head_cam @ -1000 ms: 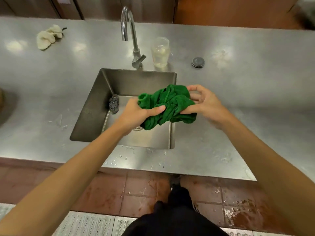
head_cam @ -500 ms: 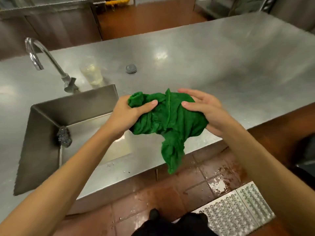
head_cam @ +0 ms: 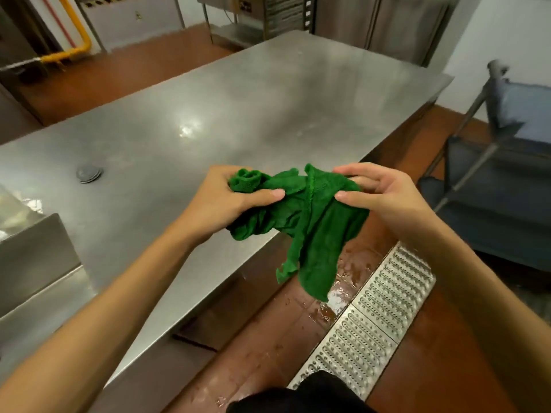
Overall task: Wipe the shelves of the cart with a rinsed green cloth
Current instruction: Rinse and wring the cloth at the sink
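Holding the green cloth [head_cam: 313,222] in both hands at the desk [head_cam: 238,108] edge; cart shelves not yet wiped.
Left hand [head_cam: 226,201] grips one bunched end and right hand [head_cam: 384,195] pinches the other in curled fingers [head_cam: 351,198]; the remainder hangs free. Cart [head_cam: 492,180] stands well apart to the right, with wet floor [head_cam: 351,272] and drain grate [head_cam: 372,317] between; the passage looks open.

Nothing legible — the small sticker [head_cam: 137,15] on the far cabinet [head_cam: 125,29] is blurred.
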Demonstrator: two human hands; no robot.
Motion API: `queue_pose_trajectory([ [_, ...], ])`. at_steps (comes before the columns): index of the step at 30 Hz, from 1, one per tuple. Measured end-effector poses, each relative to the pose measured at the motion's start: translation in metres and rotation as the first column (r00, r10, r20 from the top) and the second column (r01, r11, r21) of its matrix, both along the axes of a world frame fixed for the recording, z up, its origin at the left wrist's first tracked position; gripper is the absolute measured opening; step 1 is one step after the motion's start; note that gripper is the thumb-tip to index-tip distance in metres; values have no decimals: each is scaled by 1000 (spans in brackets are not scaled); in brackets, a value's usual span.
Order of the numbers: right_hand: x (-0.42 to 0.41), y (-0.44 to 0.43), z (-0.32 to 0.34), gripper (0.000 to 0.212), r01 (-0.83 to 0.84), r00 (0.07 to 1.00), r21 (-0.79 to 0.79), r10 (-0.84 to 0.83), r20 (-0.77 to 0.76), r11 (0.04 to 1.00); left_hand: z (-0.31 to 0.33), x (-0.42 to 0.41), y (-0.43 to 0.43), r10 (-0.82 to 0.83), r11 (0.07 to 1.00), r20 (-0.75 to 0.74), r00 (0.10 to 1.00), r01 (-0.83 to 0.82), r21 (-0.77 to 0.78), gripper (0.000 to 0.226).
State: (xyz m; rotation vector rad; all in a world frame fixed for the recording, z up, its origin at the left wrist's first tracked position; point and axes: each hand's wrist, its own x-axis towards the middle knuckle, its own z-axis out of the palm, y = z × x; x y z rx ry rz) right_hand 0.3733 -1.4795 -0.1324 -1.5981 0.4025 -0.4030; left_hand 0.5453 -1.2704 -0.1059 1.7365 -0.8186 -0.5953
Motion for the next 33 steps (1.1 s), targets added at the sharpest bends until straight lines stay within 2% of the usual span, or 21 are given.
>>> queue_pose_trajectory([
  [3, -34, -38, 3, 37, 87, 996, -34, -87, 1, 996, -7, -14, -58, -26, 1000, 101, 995, 26, 6, 27],
  [6, -60, -67, 10, 37, 191, 981, -53, -189, 38, 980, -18, -25, -112, -63, 997, 179, 982, 55, 50, 22],
  [12, -100, -114, 19, 35, 356, 934, -167, -355, 36, 920, -40, -65, -207, -227, 972, 197, 954, 210, 103, 18],
  [14, -110, -128, 19, 34, 403, 913, -213, -408, 24, 890, -42, -79, -236, -281, 960, 171, 944, 273, 67, 14],
  [16, -120, -143, 15, 31, 435, 893, -258, -451, -1, 863, -39, -95, -266, -360, 933, 77, 930, 358, 33, 35],
  [18, -128, -158, 8, 29, 465, 873, -273, -488, -19, 842, -35, -110, -295, -429, 898, -91, 899, 435, 67, 62],
  [20, -137, -175, 2, 28, 507, 843, -298, -538, -27, 809, -35, -124, -325, -492, 853, -154, 857, 510, 112, 72],
  [23, -151, -204, -2, 27, 547, 804, -336, -592, -44, 767, -43, -138, -368, -597, 794, -99, 796, 604, 64, 58],
  [28, -175, -250, 3, 33, 615, 717, -398, -693, -75, 680, -39, -151, -442, -740, 649, -301, 601, 757, -82, 37],
  [31, -183, -270, 8, 51, 651, 633, -446, -764, -126, 614, -36, -159, -481, -749, 622, -404, 525, 767, -158, 35],
  [33, -188, -280, 6, 61, 671, 549, -486, -816, -182, 560, -34, -163, -506, -747, 627, -422, 514, 756, -189, 39],
])
